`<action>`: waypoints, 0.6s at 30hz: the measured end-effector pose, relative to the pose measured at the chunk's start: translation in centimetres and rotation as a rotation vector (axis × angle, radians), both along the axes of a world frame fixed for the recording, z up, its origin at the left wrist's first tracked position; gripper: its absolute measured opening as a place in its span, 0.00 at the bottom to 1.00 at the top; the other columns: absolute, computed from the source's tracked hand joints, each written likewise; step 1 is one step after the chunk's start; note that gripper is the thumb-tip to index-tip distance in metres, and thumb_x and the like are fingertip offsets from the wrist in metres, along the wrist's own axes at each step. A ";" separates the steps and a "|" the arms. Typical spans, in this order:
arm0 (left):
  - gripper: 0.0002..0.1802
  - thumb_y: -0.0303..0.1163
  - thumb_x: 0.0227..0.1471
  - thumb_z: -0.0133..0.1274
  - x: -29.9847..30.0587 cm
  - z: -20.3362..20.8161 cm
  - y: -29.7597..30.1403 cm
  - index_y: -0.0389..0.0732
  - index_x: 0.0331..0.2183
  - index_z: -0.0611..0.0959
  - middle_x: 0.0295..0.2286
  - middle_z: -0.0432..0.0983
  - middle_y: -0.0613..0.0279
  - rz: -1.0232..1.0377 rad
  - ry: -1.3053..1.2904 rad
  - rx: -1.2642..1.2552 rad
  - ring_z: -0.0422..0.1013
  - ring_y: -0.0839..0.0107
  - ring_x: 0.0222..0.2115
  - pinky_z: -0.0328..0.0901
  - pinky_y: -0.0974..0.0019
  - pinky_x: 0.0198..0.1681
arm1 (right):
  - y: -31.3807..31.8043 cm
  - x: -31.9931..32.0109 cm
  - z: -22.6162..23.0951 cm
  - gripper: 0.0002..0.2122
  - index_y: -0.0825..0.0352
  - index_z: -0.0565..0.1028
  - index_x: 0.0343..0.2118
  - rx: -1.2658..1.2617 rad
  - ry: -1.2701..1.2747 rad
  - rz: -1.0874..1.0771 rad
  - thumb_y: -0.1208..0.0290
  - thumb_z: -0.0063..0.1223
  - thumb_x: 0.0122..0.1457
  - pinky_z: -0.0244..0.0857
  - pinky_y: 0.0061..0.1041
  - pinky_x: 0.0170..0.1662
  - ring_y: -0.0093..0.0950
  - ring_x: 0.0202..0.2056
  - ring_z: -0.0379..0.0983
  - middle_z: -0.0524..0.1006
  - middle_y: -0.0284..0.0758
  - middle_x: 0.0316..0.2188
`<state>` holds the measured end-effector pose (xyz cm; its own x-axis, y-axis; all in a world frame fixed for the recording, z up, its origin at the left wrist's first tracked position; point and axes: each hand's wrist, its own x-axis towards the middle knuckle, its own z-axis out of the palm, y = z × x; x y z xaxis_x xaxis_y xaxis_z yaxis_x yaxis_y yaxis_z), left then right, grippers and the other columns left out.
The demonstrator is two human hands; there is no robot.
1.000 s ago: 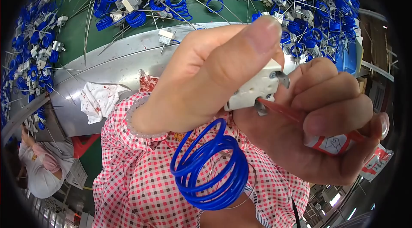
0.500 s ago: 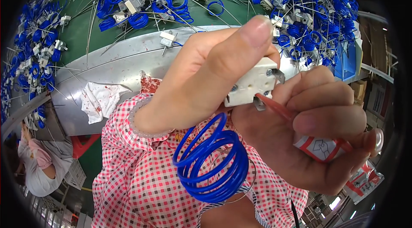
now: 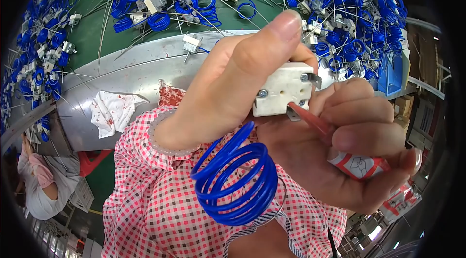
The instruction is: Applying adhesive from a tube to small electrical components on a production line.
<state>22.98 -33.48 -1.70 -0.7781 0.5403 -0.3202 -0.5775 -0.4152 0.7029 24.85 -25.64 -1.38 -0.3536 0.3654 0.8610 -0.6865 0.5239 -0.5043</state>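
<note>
My left hand [image 3: 228, 81] is closed on a white thermostat block [image 3: 284, 85], its thumb lying along the upper left side. Small screws and bent metal tabs show on the block's face. Below the hand hangs a coil of blue tubing [image 3: 238, 185], which seems to belong to the block. My right hand [image 3: 364, 136] is closed round a small squeeze tube [image 3: 359, 165] with a red-and-white label. The tube's tapered red nozzle [image 3: 313, 121] points left, its tip at the block's lower edge, beside a metal tab.
Heaps of similar thermostats with blue coils [image 3: 344, 20] and thin metal rods cover the green table [image 3: 85, 30]. A stained white cloth [image 3: 114, 112] lies on the metal edge strip [image 3: 141, 71]. At the right stands a blue bin [image 3: 391, 76]. Another person [image 3: 53, 185] sits at lower left.
The block has turned slightly, so its face and screws show more fully. Both hands and the blue coil have shifted a little left. The nozzle tip stays at the block's lower edge.
</note>
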 end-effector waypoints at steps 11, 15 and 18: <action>0.38 0.62 0.47 0.30 -0.1 -0.2 -0.4 0.33 0.20 0.73 0.16 0.69 0.59 0.007 0.058 -0.023 0.65 0.76 0.16 0.60 0.76 0.19 | 0.4 0.2 0.7 0.13 0.65 0.65 0.41 -0.264 -0.235 0.206 0.66 0.29 0.57 0.45 0.20 0.16 0.21 0.13 0.50 0.59 0.28 0.14; 0.37 0.62 0.47 0.32 -0.3 -0.3 -0.8 0.32 0.22 0.74 0.18 0.70 0.59 -0.064 0.086 -0.022 0.66 0.76 0.19 0.61 0.76 0.21 | 3.0 0.0 1.3 0.15 0.66 0.67 0.39 -0.202 -0.313 0.627 0.65 0.28 0.56 0.45 0.21 0.16 0.21 0.12 0.49 0.59 0.29 0.11; 0.37 0.61 0.46 0.34 -0.1 -0.1 -0.7 0.32 0.25 0.74 0.19 0.70 0.59 -0.066 0.055 -0.016 0.67 0.75 0.20 0.61 0.74 0.22 | 2.8 0.2 1.7 0.15 0.67 0.67 0.38 -0.169 -0.347 0.833 0.65 0.28 0.56 0.45 0.21 0.16 0.21 0.12 0.49 0.59 0.29 0.10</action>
<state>22.89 -34.21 -1.76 -0.7574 0.5865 -0.2869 -0.5637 -0.3657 0.7407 25.04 -22.84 0.32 -0.7877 -0.0126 0.6159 -0.6051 -0.1719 -0.7774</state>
